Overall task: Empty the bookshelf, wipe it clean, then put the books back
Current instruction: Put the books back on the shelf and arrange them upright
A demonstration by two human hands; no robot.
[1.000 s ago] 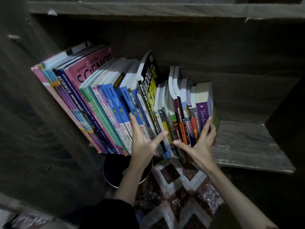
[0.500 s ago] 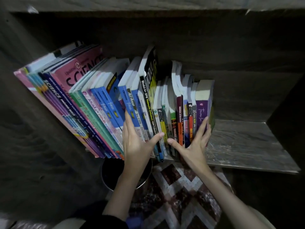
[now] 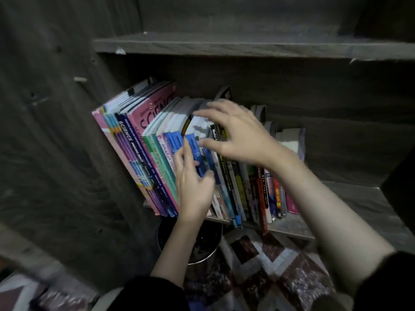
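Looking down past the patterned rug (image 3: 271, 263) and a dark round bin (image 3: 203, 248), I note my left hand (image 3: 193, 189) against the blue spines (image 3: 174, 143); blur hides whether it grips. My right hand (image 3: 239, 136) spreads, fingers apart, over the books (image 3: 139, 140), which lean left on the shelf (image 3: 350, 198).
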